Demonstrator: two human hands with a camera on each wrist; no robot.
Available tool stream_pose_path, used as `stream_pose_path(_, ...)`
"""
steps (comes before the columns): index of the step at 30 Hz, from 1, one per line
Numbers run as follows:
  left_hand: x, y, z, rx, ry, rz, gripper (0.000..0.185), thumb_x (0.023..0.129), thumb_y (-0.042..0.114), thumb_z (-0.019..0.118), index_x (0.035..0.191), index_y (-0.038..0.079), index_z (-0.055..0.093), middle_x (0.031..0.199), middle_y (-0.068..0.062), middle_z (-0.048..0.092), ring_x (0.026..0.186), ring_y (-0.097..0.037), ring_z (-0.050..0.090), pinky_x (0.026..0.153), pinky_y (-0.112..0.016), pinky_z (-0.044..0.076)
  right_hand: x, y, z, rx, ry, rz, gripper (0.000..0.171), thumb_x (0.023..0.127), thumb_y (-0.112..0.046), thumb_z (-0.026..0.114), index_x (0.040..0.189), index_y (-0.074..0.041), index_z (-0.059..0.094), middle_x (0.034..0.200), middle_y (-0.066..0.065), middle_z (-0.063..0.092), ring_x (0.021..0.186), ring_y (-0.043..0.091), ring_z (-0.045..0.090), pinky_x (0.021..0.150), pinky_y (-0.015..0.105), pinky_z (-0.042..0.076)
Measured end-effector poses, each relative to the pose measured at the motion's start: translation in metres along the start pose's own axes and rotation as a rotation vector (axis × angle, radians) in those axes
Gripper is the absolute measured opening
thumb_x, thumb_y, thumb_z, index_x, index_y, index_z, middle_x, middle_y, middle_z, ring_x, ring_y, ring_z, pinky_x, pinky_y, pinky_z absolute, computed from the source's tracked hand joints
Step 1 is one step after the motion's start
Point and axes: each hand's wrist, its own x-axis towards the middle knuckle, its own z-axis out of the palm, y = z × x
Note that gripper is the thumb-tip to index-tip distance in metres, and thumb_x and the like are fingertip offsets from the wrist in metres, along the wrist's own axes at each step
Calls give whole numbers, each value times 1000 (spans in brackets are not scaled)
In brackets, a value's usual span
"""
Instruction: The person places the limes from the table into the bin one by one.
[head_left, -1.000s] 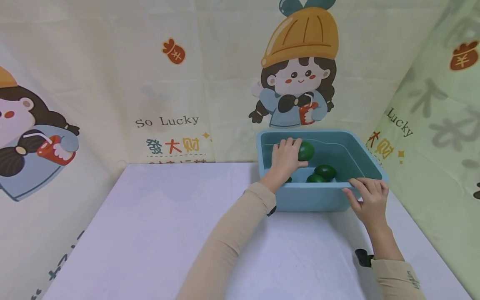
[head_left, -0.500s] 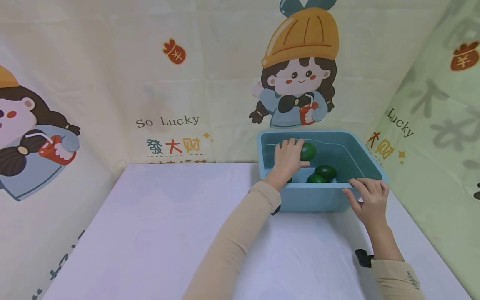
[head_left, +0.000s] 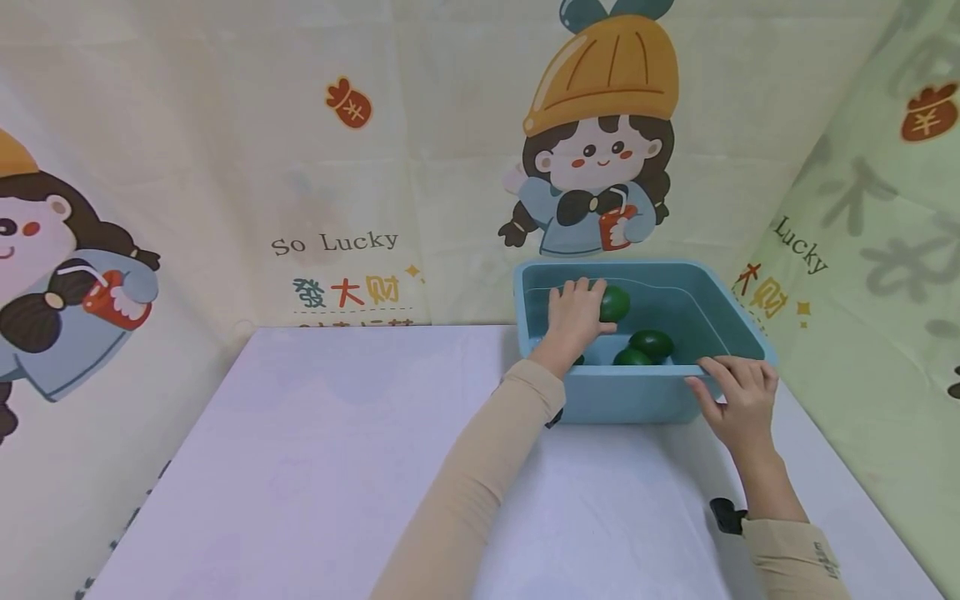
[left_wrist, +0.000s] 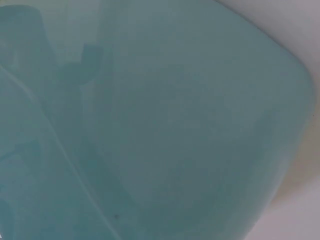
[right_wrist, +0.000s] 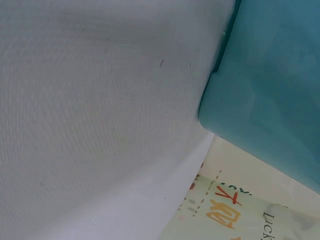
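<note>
A blue plastic bin (head_left: 630, 396) stands at the back right of the table. Inside its left part, my left hand (head_left: 573, 321) grips a dark green avocado (head_left: 615, 303), held above the bin's floor. Two more avocados, one farther back (head_left: 651, 343) and one nearer (head_left: 633, 357), lie together at the bottom. A sliver of another green piece (head_left: 580, 360) shows beside my left wrist, mostly hidden. My right hand (head_left: 742, 396) holds the front rim near the right corner, fingers over the edge and thumb outside. Neither wrist view shows fingers; the left one shows the bin's inner wall (left_wrist: 175, 115).
The bin rests on a white-covered table (head_left: 300, 450), close to the back cloth (head_left: 450, 167) with cartoon prints. Another printed cloth (head_left: 885, 333) hangs along the right side. In the right wrist view, the bin's outer wall (right_wrist: 265, 100) meets the tabletop.
My left hand and the avocado have shifted slightly right overall, with a tiny move back left in the last half second. The right hand and the bin have stayed put.
</note>
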Motion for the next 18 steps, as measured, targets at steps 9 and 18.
stream_pose_path(9, 1, 0, 2, -14, -17, -10, 75, 77, 63, 55, 140, 28, 33, 136, 3, 41, 122, -17, 38, 100, -38, 32, -1, 0, 0, -3, 5, 0, 49, 87, -47, 55, 80, 1, 63, 75, 20, 55, 69, 39, 43, 73, 53, 23)
stream_pose_path(18, 3, 0, 3, -51, -14, -6, 75, 79, 64, 52, 141, 28, 31, 139, 2, 40, 124, -18, 38, 103, -40, 30, -1, 0, 0, -2, 7, 3, 49, 87, -47, 54, 80, 1, 63, 75, 20, 55, 68, 39, 43, 73, 53, 23)
